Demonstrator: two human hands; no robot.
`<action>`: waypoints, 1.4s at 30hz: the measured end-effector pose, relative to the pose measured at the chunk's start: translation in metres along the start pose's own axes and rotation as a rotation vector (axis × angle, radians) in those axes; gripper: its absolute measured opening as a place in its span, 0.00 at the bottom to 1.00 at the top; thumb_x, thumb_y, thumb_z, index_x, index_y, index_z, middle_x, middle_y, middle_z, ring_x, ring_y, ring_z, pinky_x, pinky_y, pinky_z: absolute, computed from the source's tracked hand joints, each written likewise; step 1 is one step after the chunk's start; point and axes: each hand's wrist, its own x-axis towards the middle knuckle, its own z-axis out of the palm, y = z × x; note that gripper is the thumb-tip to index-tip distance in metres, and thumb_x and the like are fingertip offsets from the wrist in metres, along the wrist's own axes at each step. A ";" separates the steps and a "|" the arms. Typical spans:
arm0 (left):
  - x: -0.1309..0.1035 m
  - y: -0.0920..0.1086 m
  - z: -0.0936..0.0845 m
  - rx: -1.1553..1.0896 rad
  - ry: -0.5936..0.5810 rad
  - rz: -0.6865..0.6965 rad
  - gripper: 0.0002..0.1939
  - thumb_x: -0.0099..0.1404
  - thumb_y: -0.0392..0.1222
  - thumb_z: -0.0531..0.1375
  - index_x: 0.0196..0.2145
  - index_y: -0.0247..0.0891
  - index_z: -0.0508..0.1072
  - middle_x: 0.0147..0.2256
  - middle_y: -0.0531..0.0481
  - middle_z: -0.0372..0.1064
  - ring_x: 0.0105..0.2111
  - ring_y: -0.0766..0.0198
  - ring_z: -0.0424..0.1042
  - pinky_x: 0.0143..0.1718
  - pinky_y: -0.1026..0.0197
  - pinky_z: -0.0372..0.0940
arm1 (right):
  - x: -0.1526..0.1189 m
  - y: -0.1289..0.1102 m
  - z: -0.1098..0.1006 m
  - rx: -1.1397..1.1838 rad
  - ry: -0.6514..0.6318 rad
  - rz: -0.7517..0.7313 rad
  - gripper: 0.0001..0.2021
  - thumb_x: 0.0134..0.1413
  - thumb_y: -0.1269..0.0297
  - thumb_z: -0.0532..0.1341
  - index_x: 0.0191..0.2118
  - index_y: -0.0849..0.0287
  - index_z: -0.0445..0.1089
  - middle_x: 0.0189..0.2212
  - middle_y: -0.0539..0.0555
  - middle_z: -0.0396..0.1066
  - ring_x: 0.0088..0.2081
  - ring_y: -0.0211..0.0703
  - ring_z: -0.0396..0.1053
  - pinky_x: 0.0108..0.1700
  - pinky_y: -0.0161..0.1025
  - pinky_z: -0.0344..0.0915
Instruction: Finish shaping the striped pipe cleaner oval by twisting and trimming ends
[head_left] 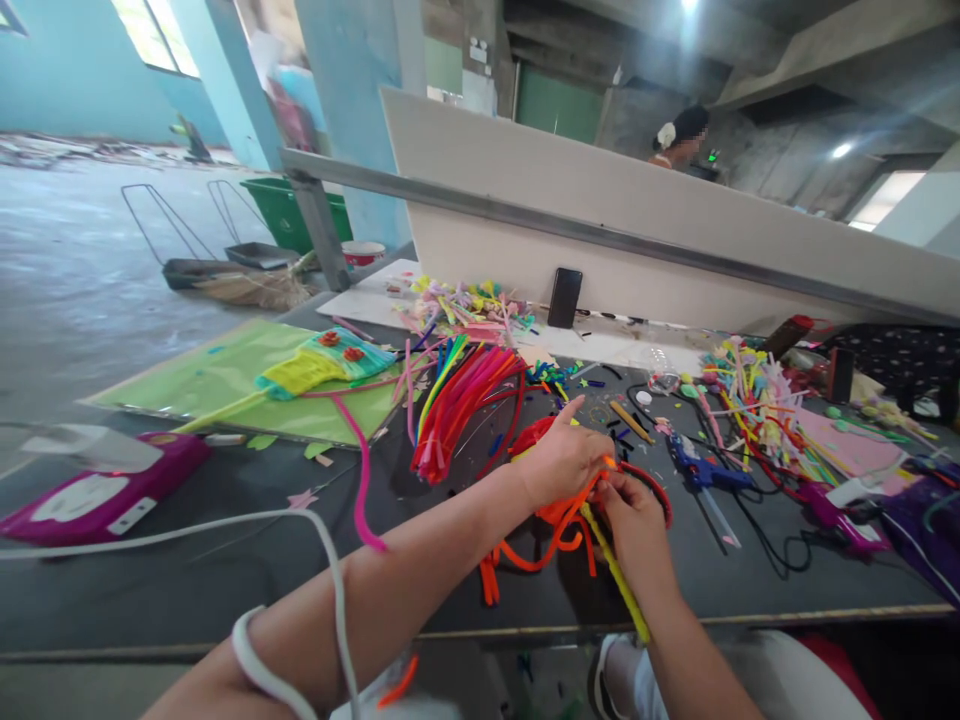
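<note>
The left hand [570, 458] pinches the orange fuzzy sticks [559, 508] with its thumb and fingers, while its pointer finger sticks out; the right hand [634, 505] is close by, and its fingertips pinch the same orange bunch from the other side; the bunch is near the front edge of the table [427, 570], right between the two hands. A yellow stick [616, 578] slants down from under the hands (I can't tell if it is joined to the orange part).

The orange part looks only partly made; some of it is gathered in a clump, but loose ends [490, 582] hang down and curl, and they look not yet tucked in; how much is fixed is hidden by the fingers.

On the left, a yellow and blue fuzzy piece [311, 368] with two red flowers lies on a green sheet [180, 385], and it looks much more finished; a big bundle of red sticks [465, 410] lies near the left hand; a blue glue gun [697, 465] lies to the right, held by nobody.
</note>
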 end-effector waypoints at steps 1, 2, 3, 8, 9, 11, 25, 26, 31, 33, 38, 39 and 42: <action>0.001 -0.002 -0.002 -0.042 0.005 -0.026 0.08 0.60 0.36 0.53 0.34 0.41 0.70 0.33 0.55 0.73 0.36 0.66 0.72 0.62 0.47 0.31 | 0.001 0.002 -0.001 0.050 -0.015 0.028 0.11 0.44 0.55 0.63 0.28 0.59 0.69 0.21 0.48 0.71 0.21 0.37 0.64 0.23 0.33 0.60; 0.002 -0.005 -0.005 -0.087 0.021 -0.055 0.09 0.60 0.38 0.54 0.38 0.43 0.70 0.37 0.55 0.73 0.40 0.64 0.71 0.62 0.47 0.33 | 0.001 0.003 -0.002 0.099 -0.030 0.050 0.12 0.44 0.55 0.63 0.29 0.59 0.69 0.22 0.48 0.71 0.21 0.38 0.65 0.22 0.33 0.60; 0.003 -0.010 -0.008 -0.130 0.051 -0.091 0.12 0.60 0.41 0.55 0.42 0.44 0.69 0.42 0.54 0.72 0.44 0.63 0.70 0.61 0.47 0.37 | 0.001 0.004 -0.003 0.140 -0.038 0.067 0.13 0.44 0.54 0.63 0.30 0.58 0.69 0.22 0.48 0.71 0.21 0.38 0.66 0.21 0.33 0.60; -0.008 -0.054 -0.016 -0.136 0.254 -0.526 0.22 0.58 0.46 0.57 0.49 0.36 0.66 0.47 0.40 0.68 0.47 0.55 0.68 0.48 0.55 0.61 | 0.002 0.002 -0.012 0.208 -0.022 0.089 0.12 0.44 0.56 0.64 0.33 0.58 0.68 0.24 0.49 0.72 0.24 0.38 0.68 0.27 0.34 0.65; -0.011 -0.061 -0.015 -0.120 0.226 -0.600 0.22 0.58 0.47 0.57 0.49 0.36 0.66 0.47 0.40 0.68 0.46 0.54 0.68 0.47 0.55 0.61 | 0.002 0.001 -0.014 0.210 -0.037 0.094 0.11 0.44 0.57 0.64 0.32 0.58 0.69 0.24 0.49 0.72 0.25 0.38 0.68 0.29 0.34 0.65; -0.017 -0.070 -0.011 -0.136 0.123 -0.670 0.22 0.55 0.50 0.59 0.45 0.37 0.69 0.43 0.41 0.71 0.44 0.52 0.69 0.45 0.56 0.62 | 0.003 -0.002 -0.017 0.218 -0.084 0.117 0.10 0.44 0.58 0.64 0.31 0.59 0.69 0.24 0.49 0.71 0.24 0.37 0.68 0.31 0.34 0.65; -0.015 -0.052 -0.009 -0.584 0.206 -0.615 0.21 0.50 0.46 0.64 0.40 0.36 0.70 0.35 0.48 0.73 0.35 0.59 0.71 0.37 0.59 0.65 | -0.001 -0.016 -0.019 0.012 -0.101 0.041 0.14 0.43 0.55 0.65 0.34 0.59 0.71 0.24 0.50 0.71 0.23 0.38 0.65 0.26 0.34 0.62; -0.014 -0.050 -0.010 -0.589 0.219 -0.601 0.21 0.49 0.46 0.65 0.41 0.36 0.70 0.36 0.48 0.73 0.35 0.59 0.71 0.37 0.58 0.65 | -0.002 -0.016 -0.019 0.022 -0.093 0.064 0.13 0.44 0.55 0.64 0.33 0.58 0.71 0.24 0.50 0.71 0.22 0.38 0.64 0.25 0.34 0.62; -0.012 -0.039 -0.013 -0.667 0.249 -0.583 0.22 0.48 0.45 0.66 0.41 0.36 0.70 0.37 0.47 0.73 0.36 0.58 0.71 0.39 0.57 0.66 | -0.005 -0.008 -0.019 0.149 -0.075 0.093 0.12 0.46 0.54 0.63 0.31 0.58 0.69 0.19 0.47 0.65 0.19 0.37 0.62 0.20 0.35 0.62; -0.011 -0.034 -0.015 -0.786 0.261 -0.604 0.23 0.50 0.47 0.66 0.42 0.36 0.70 0.37 0.46 0.73 0.35 0.58 0.72 0.39 0.57 0.66 | -0.005 -0.007 -0.019 0.198 -0.053 0.045 0.11 0.44 0.55 0.64 0.28 0.58 0.68 0.18 0.46 0.64 0.19 0.36 0.61 0.22 0.35 0.62; -0.010 -0.034 -0.012 -1.382 0.337 -0.706 0.23 0.60 0.57 0.55 0.43 0.34 0.71 0.41 0.41 0.73 0.39 0.56 0.73 0.42 0.55 0.67 | -0.003 -0.014 -0.018 0.343 -0.062 0.044 0.10 0.46 0.57 0.65 0.30 0.58 0.67 0.20 0.45 0.65 0.22 0.35 0.64 0.25 0.33 0.63; -0.011 -0.034 -0.010 -1.471 0.325 -0.754 0.24 0.60 0.58 0.54 0.42 0.34 0.71 0.41 0.40 0.73 0.39 0.55 0.73 0.41 0.54 0.68 | -0.002 -0.015 -0.018 0.382 -0.047 0.018 0.11 0.45 0.57 0.65 0.30 0.58 0.67 0.21 0.46 0.66 0.23 0.35 0.64 0.26 0.33 0.63; -0.014 -0.029 -0.002 -1.679 0.186 -0.796 0.29 0.59 0.64 0.51 0.40 0.34 0.72 0.39 0.39 0.74 0.39 0.53 0.74 0.38 0.52 0.69 | 0.002 -0.015 -0.017 0.493 0.023 -0.068 0.10 0.44 0.59 0.67 0.30 0.58 0.67 0.23 0.47 0.67 0.24 0.34 0.65 0.29 0.33 0.64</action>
